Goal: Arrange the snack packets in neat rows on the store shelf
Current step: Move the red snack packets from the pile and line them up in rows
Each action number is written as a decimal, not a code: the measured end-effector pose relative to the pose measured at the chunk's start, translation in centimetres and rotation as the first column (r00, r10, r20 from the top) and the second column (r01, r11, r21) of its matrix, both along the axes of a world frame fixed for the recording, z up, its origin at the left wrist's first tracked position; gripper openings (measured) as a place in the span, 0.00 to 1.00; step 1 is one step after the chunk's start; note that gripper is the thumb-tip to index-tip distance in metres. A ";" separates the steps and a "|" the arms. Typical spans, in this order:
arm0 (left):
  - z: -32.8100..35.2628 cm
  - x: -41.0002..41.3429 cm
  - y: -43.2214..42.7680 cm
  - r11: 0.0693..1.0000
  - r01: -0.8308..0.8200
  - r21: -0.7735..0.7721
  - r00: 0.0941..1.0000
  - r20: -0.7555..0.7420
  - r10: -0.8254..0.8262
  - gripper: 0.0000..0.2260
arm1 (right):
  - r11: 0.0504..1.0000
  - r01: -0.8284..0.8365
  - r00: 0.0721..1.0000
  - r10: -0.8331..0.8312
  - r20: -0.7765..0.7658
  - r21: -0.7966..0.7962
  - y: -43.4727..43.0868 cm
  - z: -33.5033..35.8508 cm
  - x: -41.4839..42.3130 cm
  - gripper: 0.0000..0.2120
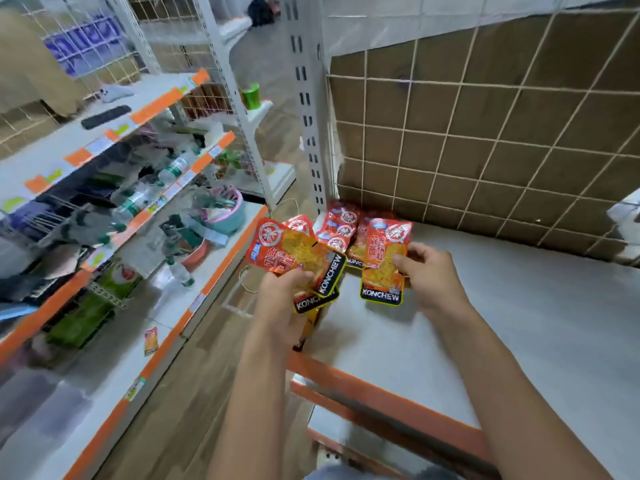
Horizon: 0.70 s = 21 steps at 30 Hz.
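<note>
Red foil packets are split between our two hands. Our left hand (282, 292) has its fingers curled round a fanned bundle (294, 251) of several packets, gripped by their lower ends and held in the air just forward and left of the foot of the slotted post (306, 109). Our right hand (429, 271) pinches a single packet (382, 261) by its right edge. This packet stands upright with its black brand band lowest, a little right of the post's foot and over the white shelf (502, 306). Whether its bottom edge touches the shelf we cannot tell. A few laid packets (337, 225) lie overlapping on the shelf right at the post's foot.

We judge the step in hand to be setting this single packet down next to those.

- The laid packets look crowded and skewed, so we should square them first.
- We lower the single packet flat with its band toward us, its left edge meeting its neighbour on the post side without riding over it.
- Foil is slippery, so we press it down before letting the pinch go.
- We keep the bundle firmly gripped meanwhile, since a loose fan could shed a packet off the shelf's front edge.
</note>
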State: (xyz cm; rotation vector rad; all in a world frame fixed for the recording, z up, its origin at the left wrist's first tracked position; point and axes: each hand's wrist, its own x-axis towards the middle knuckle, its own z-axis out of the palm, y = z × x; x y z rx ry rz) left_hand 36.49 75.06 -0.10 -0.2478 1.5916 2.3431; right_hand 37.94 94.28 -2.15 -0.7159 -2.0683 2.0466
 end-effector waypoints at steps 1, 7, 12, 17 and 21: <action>0.2 -1.1 -0.1 0.999 0.032 0.023 0.999 -0.004 -0.032 0.10 | 0.999 0.030 0.999 -0.030 0.015 0.010 -0.2 -0.1 -0.7 0.11; -0.5 -5.7 -0.7 0.985 0.159 0.067 0.987 0.028 -0.161 0.17 | 0.988 0.143 0.981 -0.150 0.123 0.064 -1.0 -1.1 -3.2 0.10; -1.1 -7.6 -1.0 0.985 0.166 0.040 0.982 0.085 -0.169 0.31 | 0.945 0.194 0.956 -0.243 0.167 0.264 -1.9 -2.1 -3.6 0.06; -1.2 -8.2 -0.9 0.975 0.222 0.012 0.971 0.091 -0.222 0.32 | 0.884 0.155 0.946 -0.262 0.193 0.440 -2.8 -2.1 -3.7 0.12; -1.1 -8.4 -0.7 0.968 0.252 -0.011 0.963 0.106 -0.249 0.28 | 0.826 0.136 0.934 -0.292 0.208 0.547 -3.2 -2.0 -3.7 0.13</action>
